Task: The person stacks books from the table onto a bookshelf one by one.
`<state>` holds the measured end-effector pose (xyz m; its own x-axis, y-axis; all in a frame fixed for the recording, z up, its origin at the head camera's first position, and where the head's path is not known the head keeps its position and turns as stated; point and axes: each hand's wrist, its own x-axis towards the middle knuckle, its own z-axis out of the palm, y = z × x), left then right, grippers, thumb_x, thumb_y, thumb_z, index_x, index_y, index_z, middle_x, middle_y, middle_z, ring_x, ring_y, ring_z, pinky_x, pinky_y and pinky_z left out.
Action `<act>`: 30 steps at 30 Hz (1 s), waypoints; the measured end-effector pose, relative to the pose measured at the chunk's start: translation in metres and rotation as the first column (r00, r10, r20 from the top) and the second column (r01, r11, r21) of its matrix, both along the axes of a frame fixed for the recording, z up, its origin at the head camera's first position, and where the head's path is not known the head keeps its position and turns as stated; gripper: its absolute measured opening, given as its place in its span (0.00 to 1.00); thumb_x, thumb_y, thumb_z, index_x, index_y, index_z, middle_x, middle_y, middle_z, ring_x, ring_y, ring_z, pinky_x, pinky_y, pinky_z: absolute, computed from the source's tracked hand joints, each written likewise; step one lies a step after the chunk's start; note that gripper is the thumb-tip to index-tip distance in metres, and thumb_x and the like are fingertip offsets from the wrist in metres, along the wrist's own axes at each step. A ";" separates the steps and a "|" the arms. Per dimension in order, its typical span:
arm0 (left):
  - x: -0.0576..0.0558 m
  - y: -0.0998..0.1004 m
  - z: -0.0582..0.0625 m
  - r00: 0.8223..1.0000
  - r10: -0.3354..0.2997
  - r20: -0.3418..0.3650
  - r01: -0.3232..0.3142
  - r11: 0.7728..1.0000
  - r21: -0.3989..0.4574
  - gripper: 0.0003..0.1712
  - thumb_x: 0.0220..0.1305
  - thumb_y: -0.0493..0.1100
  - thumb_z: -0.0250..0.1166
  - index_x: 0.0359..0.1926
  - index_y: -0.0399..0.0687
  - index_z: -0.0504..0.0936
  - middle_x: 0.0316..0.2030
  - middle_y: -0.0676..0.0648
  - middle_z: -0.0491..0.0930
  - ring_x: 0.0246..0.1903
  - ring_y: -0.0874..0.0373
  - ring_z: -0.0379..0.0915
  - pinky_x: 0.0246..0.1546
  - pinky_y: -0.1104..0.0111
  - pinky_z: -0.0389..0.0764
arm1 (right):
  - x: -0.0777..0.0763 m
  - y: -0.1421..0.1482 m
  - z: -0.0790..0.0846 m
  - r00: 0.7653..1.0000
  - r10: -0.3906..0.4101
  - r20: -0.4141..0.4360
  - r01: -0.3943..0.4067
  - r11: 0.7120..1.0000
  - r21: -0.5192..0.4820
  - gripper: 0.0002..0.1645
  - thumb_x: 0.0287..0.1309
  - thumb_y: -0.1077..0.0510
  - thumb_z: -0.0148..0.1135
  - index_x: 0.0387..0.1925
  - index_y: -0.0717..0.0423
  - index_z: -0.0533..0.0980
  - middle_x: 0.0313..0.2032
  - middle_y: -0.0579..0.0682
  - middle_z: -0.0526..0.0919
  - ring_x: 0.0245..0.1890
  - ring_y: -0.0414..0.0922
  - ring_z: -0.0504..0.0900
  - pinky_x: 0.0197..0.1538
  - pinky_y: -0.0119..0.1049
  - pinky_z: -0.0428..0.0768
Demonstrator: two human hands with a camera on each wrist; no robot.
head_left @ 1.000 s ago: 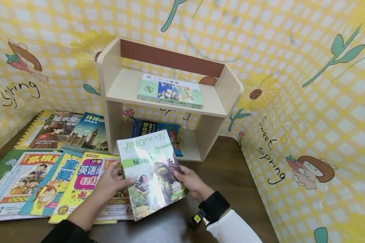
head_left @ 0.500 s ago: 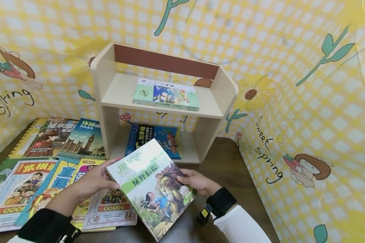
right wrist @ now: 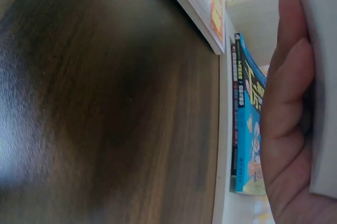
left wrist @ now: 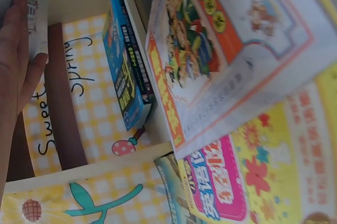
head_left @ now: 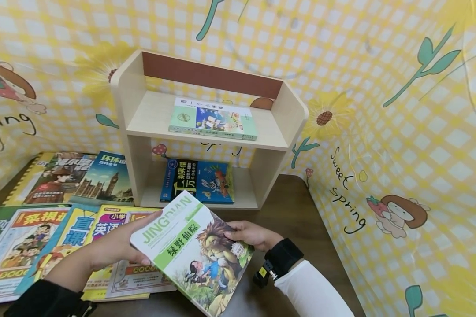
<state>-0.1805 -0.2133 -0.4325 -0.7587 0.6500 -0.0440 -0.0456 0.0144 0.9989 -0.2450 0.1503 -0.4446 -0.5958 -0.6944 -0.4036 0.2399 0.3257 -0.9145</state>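
Observation:
A paperback book (head_left: 198,255) with a lion and a child on its cover is held tilted above the table, front facing up. My left hand (head_left: 115,244) grips its upper-left edge, thumb along the edge. In the left wrist view the fingers of that left hand (left wrist: 16,50) lie against the back cover. My right hand (head_left: 255,235) pinches the right edge, thumb on the front. From the right wrist, my right hand (right wrist: 289,103) shows its fingers beneath the book (right wrist: 324,76).
Behind the book stands a two-tier wooden shelf (head_left: 140,174). A pale green book (head_left: 212,119) lies on its upper tier, and blue books (head_left: 214,180) lie on the lower one. Several workbooks (head_left: 27,246) cover the dark wooden table (head_left: 301,220) at left.
The book has turned so its top points toward the upper left, and it has moved slightly lower. My left hand has shifted from its left side up toward the top-left corner.

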 end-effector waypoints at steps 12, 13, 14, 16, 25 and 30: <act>0.023 -0.016 -0.007 0.994 0.088 0.065 -0.092 0.994 0.063 0.53 0.57 0.31 0.68 0.76 0.46 0.47 0.54 0.50 0.77 0.47 0.53 0.78 0.42 0.65 0.81 | -0.003 -0.013 0.004 0.988 0.133 0.075 -0.137 0.990 0.041 0.30 0.73 0.51 0.46 0.72 0.53 0.60 0.54 0.56 0.80 0.46 0.46 0.82 0.47 0.40 0.82; 0.025 -0.016 -0.007 0.993 0.096 0.064 -0.100 0.993 0.068 0.52 0.57 0.31 0.68 0.76 0.50 0.48 0.53 0.51 0.77 0.47 0.53 0.79 0.42 0.65 0.81 | -0.003 -0.012 0.004 0.990 0.123 0.072 -0.127 0.991 0.044 0.30 0.73 0.50 0.46 0.72 0.52 0.59 0.55 0.57 0.79 0.47 0.47 0.82 0.49 0.41 0.81; 0.027 -0.016 -0.008 0.992 0.110 0.062 -0.114 0.991 0.068 0.51 0.58 0.31 0.68 0.76 0.53 0.49 0.53 0.51 0.78 0.47 0.53 0.79 0.42 0.65 0.81 | -0.003 -0.012 0.004 0.993 0.099 0.061 -0.102 0.994 0.041 0.31 0.72 0.49 0.47 0.73 0.51 0.59 0.57 0.57 0.78 0.49 0.47 0.81 0.50 0.41 0.81; 0.032 -0.016 -0.009 0.987 0.154 0.053 -0.157 0.986 0.059 0.51 0.57 0.31 0.68 0.75 0.60 0.52 0.52 0.52 0.77 0.46 0.54 0.79 0.40 0.65 0.82 | -0.001 -0.009 0.004 1.000 0.014 0.023 -0.015 0.999 0.037 0.33 0.72 0.46 0.47 0.73 0.50 0.58 0.60 0.58 0.75 0.51 0.47 0.80 0.51 0.41 0.80; 0.053 -0.003 0.004 0.894 0.446 -0.039 -0.447 0.894 -0.039 0.60 0.50 0.28 0.72 0.77 0.57 0.47 0.57 0.50 0.69 0.40 0.56 0.81 0.33 0.62 0.84 | 0.015 0.000 0.023 0.947 -0.321 0.014 0.316 0.921 -0.226 0.39 0.71 0.43 0.43 0.75 0.55 0.48 0.51 0.45 0.77 0.27 0.38 0.73 0.25 0.29 0.63; 0.060 0.005 0.022 0.838 0.512 -0.191 -0.526 0.850 -0.025 0.60 0.50 0.26 0.71 0.76 0.57 0.47 0.62 0.31 0.58 0.36 0.59 0.80 0.28 0.65 0.83 | 0.030 -0.002 0.043 0.943 -0.332 0.031 0.316 0.861 -0.398 0.24 0.73 0.49 0.37 0.65 0.53 0.56 0.28 0.38 0.81 0.23 0.36 0.74 0.25 0.27 0.64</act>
<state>-0.1205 -0.2086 -0.4100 -0.9836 0.1590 0.0855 0.1038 0.1102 0.9885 -0.2149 0.1486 -0.4018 -0.8237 -0.5557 -0.1124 0.2330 -0.1511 -0.9607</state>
